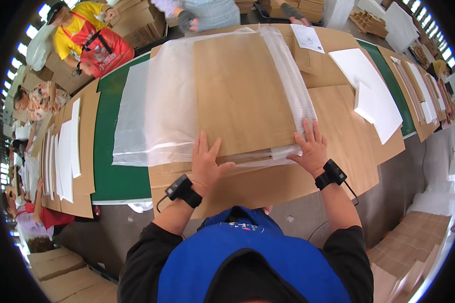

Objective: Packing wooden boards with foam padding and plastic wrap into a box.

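Note:
In front of me lies a brown wood-grain panel (242, 91), partly covered by white translucent foam sheet (169, 101) that spreads out to its left and folds over its right edge. My left hand (207, 159) rests with fingers apart at the panel's near left corner. At the near right corner, my right hand (310, 146) is spread over the foam edge. Neither hand is closed around anything. Beneath the wrapped panel is a flat cardboard sheet (212, 194). Another wood-grain panel (344, 136) lies to the right, partly under the foam.
White boards (364, 88) and a printed paper sheet (307, 38) lie to the right. The green conveyor belt (119, 174) runs left to right. More boards on cardboard (86, 146) lie at left. Across the belt stand co-workers, one in a red apron (101, 48). Cardboard stacks (414, 237) sit lower right.

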### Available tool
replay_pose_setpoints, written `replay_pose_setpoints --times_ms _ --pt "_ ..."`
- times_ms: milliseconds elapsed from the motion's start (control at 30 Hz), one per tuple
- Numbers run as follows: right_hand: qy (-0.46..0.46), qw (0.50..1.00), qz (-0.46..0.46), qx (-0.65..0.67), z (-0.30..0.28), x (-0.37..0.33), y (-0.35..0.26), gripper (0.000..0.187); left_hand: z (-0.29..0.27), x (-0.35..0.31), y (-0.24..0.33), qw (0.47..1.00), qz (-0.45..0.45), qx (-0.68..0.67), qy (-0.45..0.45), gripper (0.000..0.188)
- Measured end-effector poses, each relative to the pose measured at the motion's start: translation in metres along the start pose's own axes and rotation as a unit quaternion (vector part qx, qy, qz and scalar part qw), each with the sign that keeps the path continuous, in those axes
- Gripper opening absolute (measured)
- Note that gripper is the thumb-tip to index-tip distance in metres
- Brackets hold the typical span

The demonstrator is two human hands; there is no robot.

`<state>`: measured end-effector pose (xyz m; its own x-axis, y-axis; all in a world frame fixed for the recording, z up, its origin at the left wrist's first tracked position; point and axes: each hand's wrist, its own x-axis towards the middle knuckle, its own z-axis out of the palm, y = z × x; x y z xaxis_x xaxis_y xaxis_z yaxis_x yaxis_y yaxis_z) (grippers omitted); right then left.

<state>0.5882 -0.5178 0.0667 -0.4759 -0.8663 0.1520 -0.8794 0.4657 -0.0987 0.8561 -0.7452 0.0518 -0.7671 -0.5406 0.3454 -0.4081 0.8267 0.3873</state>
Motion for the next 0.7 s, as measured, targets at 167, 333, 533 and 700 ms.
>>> replay_pose_setpoints --times_ms 167,333,533,700 --pt "-0.029 1.0 0.006 0.011 -0.005 -0.006 0.001 0.08 -0.025 -0.034 -0.082 0.958 -0.205 0.011 0.201 0.079" --pt "-0.005 1.0 0.007 0.004 -0.003 -0.005 -0.004 0.085 -0.053 -0.054 -0.158 0.52 -0.614 -0.585 0.099 0.074" --pt "-0.044 0.999 0.029 -0.014 -0.001 0.008 -0.013 0.088 -0.047 -0.031 -0.236 0.502 -0.399 -0.72 0.263 0.056" --pt "-0.076 0.996 0.048 -0.018 -0.01 -0.001 0.004 0.091 -0.088 0.04 -0.116 0.54 -0.243 -0.793 0.142 0.033"
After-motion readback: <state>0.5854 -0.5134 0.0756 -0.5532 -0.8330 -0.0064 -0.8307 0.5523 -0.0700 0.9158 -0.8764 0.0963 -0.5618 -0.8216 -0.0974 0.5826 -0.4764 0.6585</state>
